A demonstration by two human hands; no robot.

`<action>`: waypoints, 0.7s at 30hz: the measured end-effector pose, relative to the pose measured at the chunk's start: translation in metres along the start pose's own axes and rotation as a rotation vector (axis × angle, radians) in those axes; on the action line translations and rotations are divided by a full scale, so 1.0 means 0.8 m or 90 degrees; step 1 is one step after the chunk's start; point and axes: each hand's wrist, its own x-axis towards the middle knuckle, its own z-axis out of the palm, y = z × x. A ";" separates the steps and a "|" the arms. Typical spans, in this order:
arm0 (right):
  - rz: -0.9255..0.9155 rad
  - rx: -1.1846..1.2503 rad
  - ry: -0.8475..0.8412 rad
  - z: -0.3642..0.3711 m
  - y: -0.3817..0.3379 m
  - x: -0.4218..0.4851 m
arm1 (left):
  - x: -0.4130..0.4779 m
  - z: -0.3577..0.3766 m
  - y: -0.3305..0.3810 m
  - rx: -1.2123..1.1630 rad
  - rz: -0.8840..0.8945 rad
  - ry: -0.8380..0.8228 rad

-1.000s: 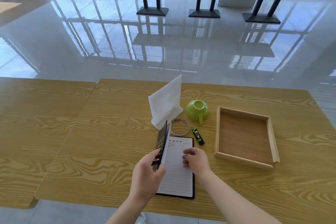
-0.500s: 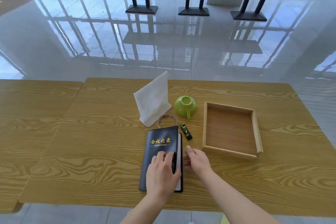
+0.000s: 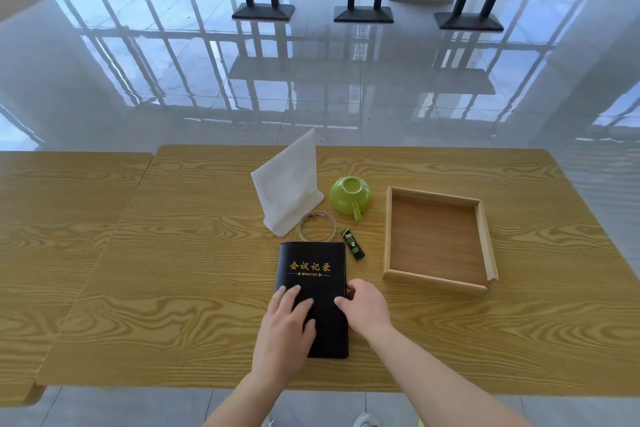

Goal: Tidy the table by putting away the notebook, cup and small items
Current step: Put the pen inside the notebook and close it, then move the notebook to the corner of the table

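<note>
A black notebook (image 3: 313, 263) with gold lettering lies closed on the wooden table (image 3: 173, 253), near the front edge. My left hand (image 3: 285, 333) rests flat on its lower cover, fingers spread. My right hand (image 3: 367, 308) is at the notebook's right edge, thumb on the cover and fingers curled around the edge. A green cup (image 3: 349, 196) sits upside down behind it, handle towards me. A clear tape ring (image 3: 317, 226) and a small black-and-green tube (image 3: 352, 243) lie between cup and notebook.
An empty wooden tray (image 3: 436, 282) stands to the right of the notebook. A white folded stand (image 3: 287, 191) is upright behind the tape ring. A second table (image 3: 52, 218) adjoins on the left. Glossy floor and table legs lie beyond.
The notebook was open with my left hand swinging its cover over; it now lies closed. My left hand has flattened on the cover and my right has moved onto the right edge.
</note>
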 end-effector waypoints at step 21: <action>0.103 0.109 0.043 0.020 -0.003 -0.003 | 0.031 -0.007 -0.019 -0.151 -0.255 -0.019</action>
